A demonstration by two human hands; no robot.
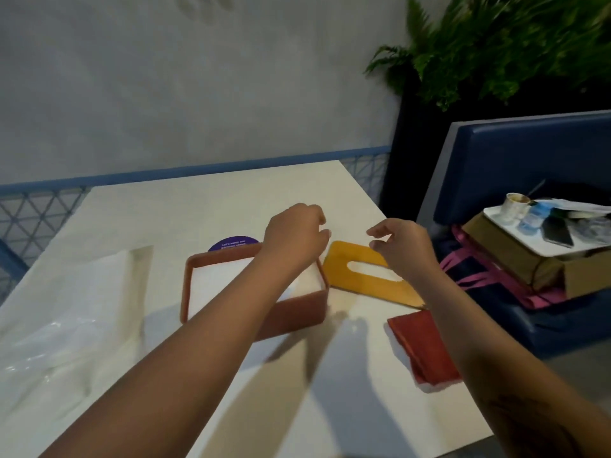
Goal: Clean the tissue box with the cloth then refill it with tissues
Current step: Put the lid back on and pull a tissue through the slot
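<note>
The table (205, 206) has a smooth, matt, cream top that looks like laminate. The box (291, 312) on it has thin terracotta walls, smooth and matt, of a material that cannot be told, and holds soft white paper tissues (231, 279). Its lid (360, 259) is a flat, smooth, mustard-yellow sheet with a dull sheen. The cloth (420, 342) is dark red, folded, and looks matt and woven. A clear plastic wrapper (59, 332) is glossy and crinkled. The purple sticker (231, 243) looks like smooth printed paper. The seat (529, 153) is blue padded upholstery with a slight sheen.
</note>
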